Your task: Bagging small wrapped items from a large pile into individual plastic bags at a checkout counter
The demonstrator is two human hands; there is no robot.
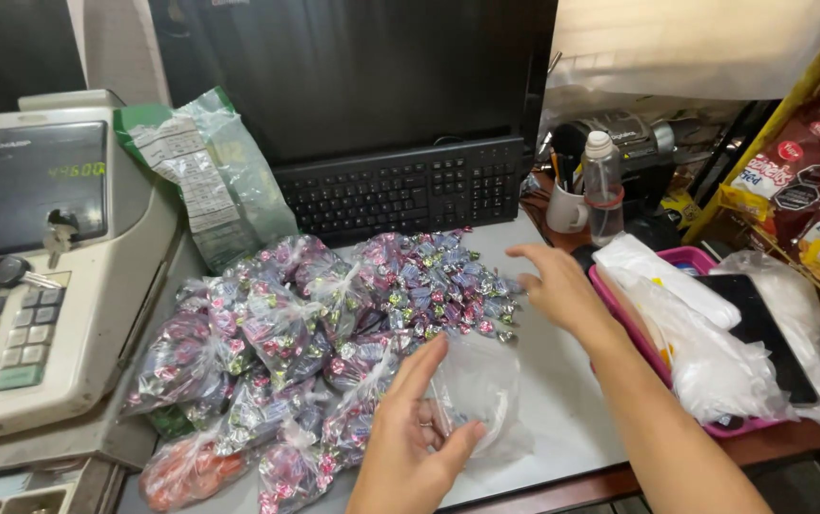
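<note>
Clear plastic: a small empty bag (pixel 481 390) lies at lower centre of the frame on the grey surface (pixel 562 381), its mouth toward the left hand.
Left hand: the left hand (pixel 420 447) sits at the bottom centre, thumb and forefinger pinching the bag's near edge, so its fingers (pixel 424 366) are narrow and closed on the plastic.
Right hand: the right hand (pixel 558 286) hovers right of centre, palm down, fingers spread wide and holding nothing.
Loose sweets: a heap of pink and silver wrapped candies (pixel 448 286) lies just left of the right hand's fingertips, in the middle of the frame (close, though I cannot tell whether they touch).
Key relation: the heap lies up and to the left of the right hand and beyond the open bag, so the right hand is the nearer one to the candies; the bag lies between the heap and the left hand.
Heap's long axis: roughly left to right across the surface.
Filled bags: knotted packets of candies (pixel 267 352) are piled at lower left of the frame.
Around: a cash register (pixel 39 257) at left, a black keyboard (pixel 400 190) at upper centre, a pink tray (pixel 696 262) with plastic bags at right.
</note>
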